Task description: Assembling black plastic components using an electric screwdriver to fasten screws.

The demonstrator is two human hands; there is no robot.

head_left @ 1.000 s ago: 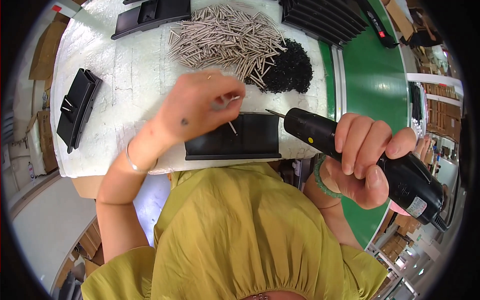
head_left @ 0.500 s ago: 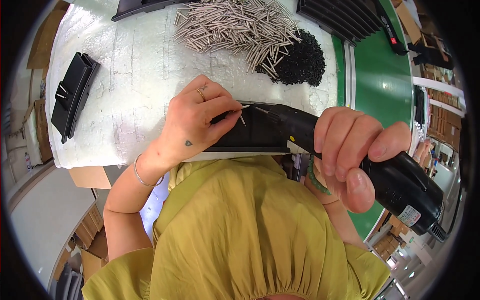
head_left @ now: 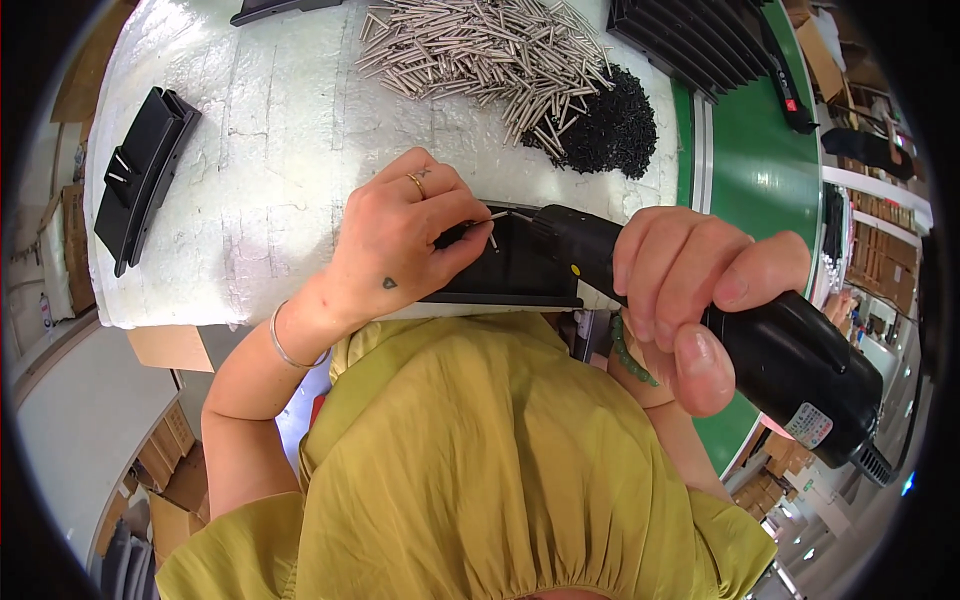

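Observation:
My right hand (head_left: 705,295) wraps round a black electric screwdriver (head_left: 790,370), its body slanting down to the right and its bit pointing left. At the bit's tip is the end of a thin silver metal pin (head_left: 500,215); whether they touch I cannot tell. The fingertips of my left hand (head_left: 415,230) are pinched on that pin's other end. A second short pin (head_left: 493,240) stands just below these fingertips. Beneath both hands, at the table's near edge, lies a black channel-shaped part (head_left: 535,270), partly hidden by my left hand.
A heap of silver pins (head_left: 480,50) lies at the far middle, beside a pile of small black screws (head_left: 615,125). Another black part (head_left: 140,185) with pins in it rests at the left. Ribbed black parts (head_left: 690,40) stand far right on the green surface (head_left: 745,200).
The screwdriver has shifted slightly left, and its bit and the pin's end have come together. My left hand keeps its pinch. The whole view has shifted a little.

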